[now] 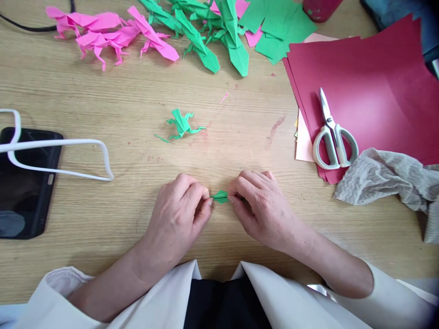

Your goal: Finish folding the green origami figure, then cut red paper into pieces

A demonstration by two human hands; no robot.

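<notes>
In the head view, a small folded piece of green paper (220, 197) is held just above or on the light wood-grained table (130, 91), directly in front of the person, between the two hands. The bare left hand (181, 208) has its thumb and forefinger pinched together on the piece's left end, the other fingers curled in. The bare right hand (262, 210) grips the right end between thumb and fingertips, covering that end.

Beyond the hands stands a small green folded-paper figure with thin bent legs (181, 123). Farther off, pink folded-paper figures (156, 36) lie at the left, beside a cluster of long green folded-paper figures (236, 43), with loose flat green paper pieces (284, 29) to their right.

A dark red, round-sided container (319, 8) sits past those pieces, cut off by the top edge; its contents cannot be seen. At the right, scissors with grey-and-white handles (329, 121) rest on a stack of large deep-red paper sheets (370, 77), and a crumpled grey cloth (380, 176) overlaps the stack's near edge. At the left, a bent white cord (75, 142) passes over a black phone-like device (27, 196).
</notes>
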